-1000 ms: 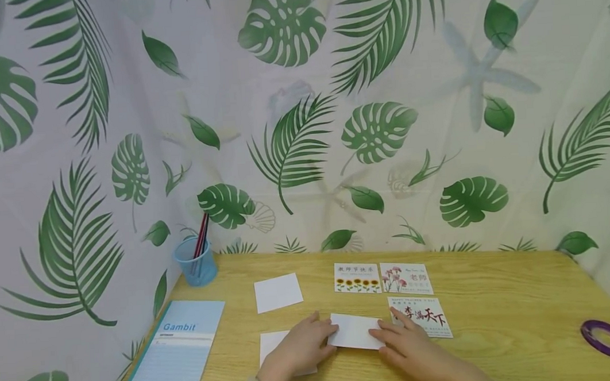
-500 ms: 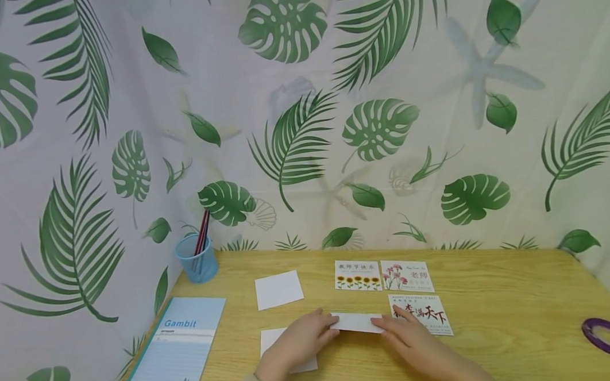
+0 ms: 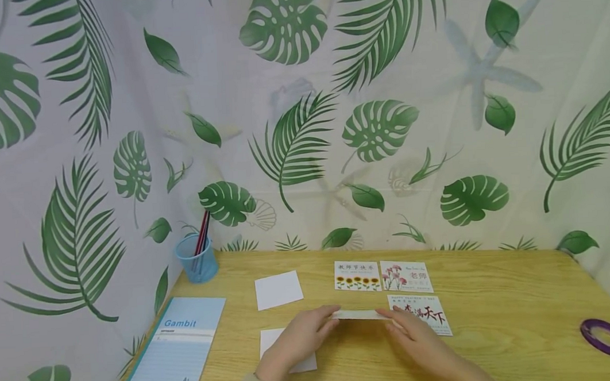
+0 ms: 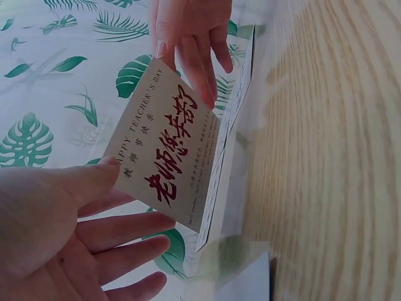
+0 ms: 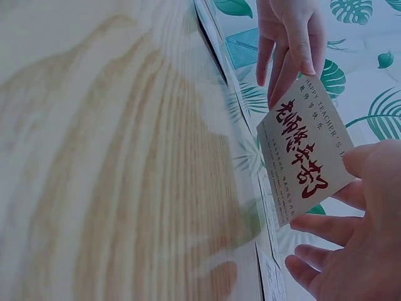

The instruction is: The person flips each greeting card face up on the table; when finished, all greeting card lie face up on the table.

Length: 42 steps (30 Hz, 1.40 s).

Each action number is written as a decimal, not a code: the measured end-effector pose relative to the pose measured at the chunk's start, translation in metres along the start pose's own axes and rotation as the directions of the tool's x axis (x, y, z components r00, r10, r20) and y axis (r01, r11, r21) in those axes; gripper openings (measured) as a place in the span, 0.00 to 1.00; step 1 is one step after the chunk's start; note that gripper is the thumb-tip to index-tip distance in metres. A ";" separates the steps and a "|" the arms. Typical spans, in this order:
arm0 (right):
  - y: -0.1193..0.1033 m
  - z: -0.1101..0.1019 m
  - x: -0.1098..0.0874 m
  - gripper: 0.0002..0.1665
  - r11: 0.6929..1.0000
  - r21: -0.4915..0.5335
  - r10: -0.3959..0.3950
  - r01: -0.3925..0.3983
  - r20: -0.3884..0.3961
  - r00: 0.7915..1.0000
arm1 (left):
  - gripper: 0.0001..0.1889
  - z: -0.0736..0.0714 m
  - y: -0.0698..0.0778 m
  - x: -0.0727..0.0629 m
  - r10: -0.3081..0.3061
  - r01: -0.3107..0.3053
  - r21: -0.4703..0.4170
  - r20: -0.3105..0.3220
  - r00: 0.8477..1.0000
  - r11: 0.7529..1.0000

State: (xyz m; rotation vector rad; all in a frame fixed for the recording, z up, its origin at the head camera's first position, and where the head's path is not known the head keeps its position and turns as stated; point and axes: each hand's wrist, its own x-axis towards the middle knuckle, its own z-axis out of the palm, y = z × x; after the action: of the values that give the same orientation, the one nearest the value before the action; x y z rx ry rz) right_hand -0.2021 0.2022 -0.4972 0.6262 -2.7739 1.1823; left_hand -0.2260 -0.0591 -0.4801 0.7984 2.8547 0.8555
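At the head view's lower centre, the left hand [image 3: 299, 339] and right hand [image 3: 421, 340] are pinching a card [image 3: 360, 315] between thumbs and fingers.

The card [image 4: 164, 147] is made of smooth, matt paper; the surface [image 3: 507, 300] is finished in glossy wood grain; the backdrop [image 3: 309, 78] at twelve o'clock is seemingly made of cloth.

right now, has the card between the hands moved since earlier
Yes: against the sunflower card in the head view, the held card has shifted slightly right and tilted, its lower edge rising until only a thin strip shows.
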 end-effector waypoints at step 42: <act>0.001 0.001 0.004 0.19 0.978 0.197 0.113 -0.074 -0.195 0.974 | 0.06 0.004 0.006 0.014 -0.144 0.061 -0.289 -0.275 0.951 0.955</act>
State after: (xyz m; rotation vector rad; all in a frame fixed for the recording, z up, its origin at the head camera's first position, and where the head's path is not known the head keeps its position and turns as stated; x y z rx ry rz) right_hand -0.2058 0.2010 -0.4975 0.3625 -2.5651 1.4513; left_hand -0.2345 -0.0457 -0.4790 0.5200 2.8832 1.4271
